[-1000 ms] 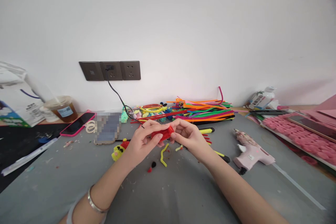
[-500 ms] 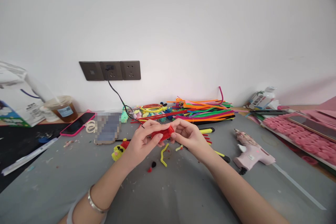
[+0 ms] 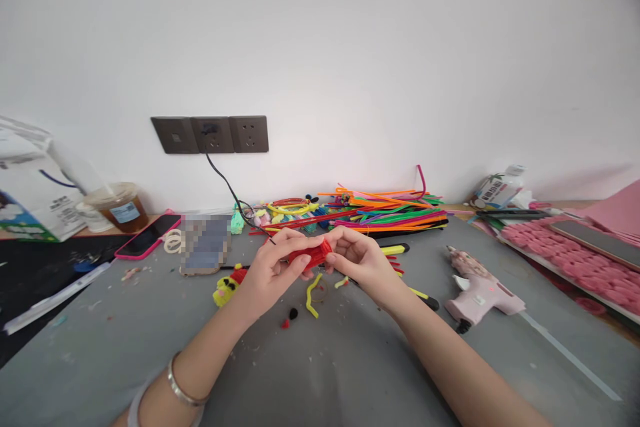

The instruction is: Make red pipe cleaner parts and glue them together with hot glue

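A small red fuzzy piece (image 3: 316,255) is held between both hands above the middle of the grey mat (image 3: 320,373). My left hand (image 3: 281,267) is closed on its left part, thumb in front. My right hand (image 3: 357,261) pinches its right end with thumb and fingers. Below them lie a bent yellow strip (image 3: 311,295), a black pompom (image 3: 293,313) and a small red one (image 3: 285,324). A yellow fuzzy figure (image 3: 225,291) with black and red parts lies beside my left wrist. My fingers hide part of the red piece.
Colourful pipe cleaners (image 3: 390,213) lie along the wall. At right are a pink glue gun (image 3: 480,293) and a pink fuzzy pad (image 3: 575,253). At left stand a drink cup (image 3: 123,210) and a pink-edged phone (image 3: 147,237); a black cord (image 3: 225,180) hangs from the socket.
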Available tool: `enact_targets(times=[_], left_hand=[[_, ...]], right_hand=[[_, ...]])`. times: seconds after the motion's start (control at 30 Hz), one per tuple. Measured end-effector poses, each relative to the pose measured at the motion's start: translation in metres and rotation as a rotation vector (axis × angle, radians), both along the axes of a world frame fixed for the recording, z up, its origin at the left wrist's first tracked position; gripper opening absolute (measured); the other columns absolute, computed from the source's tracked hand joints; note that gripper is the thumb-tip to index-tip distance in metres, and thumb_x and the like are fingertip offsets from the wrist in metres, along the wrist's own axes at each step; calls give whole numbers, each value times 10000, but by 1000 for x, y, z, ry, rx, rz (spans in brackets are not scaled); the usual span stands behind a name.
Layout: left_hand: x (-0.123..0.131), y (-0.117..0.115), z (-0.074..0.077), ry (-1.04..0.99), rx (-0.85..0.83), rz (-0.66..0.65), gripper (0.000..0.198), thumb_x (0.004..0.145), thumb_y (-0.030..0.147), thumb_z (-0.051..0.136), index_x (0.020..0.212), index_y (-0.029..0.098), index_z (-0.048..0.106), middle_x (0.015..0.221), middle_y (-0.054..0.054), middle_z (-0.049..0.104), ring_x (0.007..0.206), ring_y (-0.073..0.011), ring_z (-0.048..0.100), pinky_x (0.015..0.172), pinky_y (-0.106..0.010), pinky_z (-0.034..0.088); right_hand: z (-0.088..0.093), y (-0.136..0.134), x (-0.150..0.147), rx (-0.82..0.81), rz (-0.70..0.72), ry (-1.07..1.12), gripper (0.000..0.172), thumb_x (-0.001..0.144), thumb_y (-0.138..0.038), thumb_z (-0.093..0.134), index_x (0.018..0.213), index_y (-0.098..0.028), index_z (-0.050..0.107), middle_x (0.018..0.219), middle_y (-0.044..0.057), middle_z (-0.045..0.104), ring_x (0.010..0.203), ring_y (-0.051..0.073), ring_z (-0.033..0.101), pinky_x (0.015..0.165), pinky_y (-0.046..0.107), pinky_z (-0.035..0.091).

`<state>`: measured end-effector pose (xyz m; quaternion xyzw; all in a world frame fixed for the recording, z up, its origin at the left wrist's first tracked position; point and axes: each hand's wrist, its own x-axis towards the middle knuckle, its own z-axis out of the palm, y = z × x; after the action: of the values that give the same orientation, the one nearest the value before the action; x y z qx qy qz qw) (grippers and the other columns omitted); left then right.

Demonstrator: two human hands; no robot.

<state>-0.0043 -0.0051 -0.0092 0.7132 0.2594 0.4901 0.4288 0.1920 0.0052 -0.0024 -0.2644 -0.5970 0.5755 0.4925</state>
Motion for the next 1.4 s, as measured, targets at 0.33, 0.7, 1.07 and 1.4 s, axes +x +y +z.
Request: enact_targets(times=[0.33,0.7,1.07,1.4], left_hand=[[-1,1,-3,10,-10,1,301,958,293,549,1229,306,679,1196,-80,570,861,-151,644,706,-315,643],[0,-1,1,9,-6,-6,312,960,270,549,1231,352,679,1165,-66,551,892,-151,632,702,-308,647],[0,0,0,12,-2,-14,306,963,262,543,1228,339,674,1169,-58,556,799,-120,658,693,-315,648],[0,0,0,14,13,-16,322,967,242,535,1245,348,661,1153,-53,561,863,-136,645,695,-297,648]], right_hand=[[1,0,-1,-5,-1,-13,262,771,-396,788,868,-203,640,802,18,645,673,132,586,617,266,539],[2,-1,0,-14,15,-16,258,771,-383,795,891,-204,653,807,14,647,695,133,591,636,262,533],[1,0,1,-1,17,-4,239,790,-372,778,894,-196,654,808,17,648,690,124,581,629,245,520],[2,-1,1,-21,21,-22,253,787,-381,779,901,-196,648,804,12,636,692,125,579,634,249,515]])
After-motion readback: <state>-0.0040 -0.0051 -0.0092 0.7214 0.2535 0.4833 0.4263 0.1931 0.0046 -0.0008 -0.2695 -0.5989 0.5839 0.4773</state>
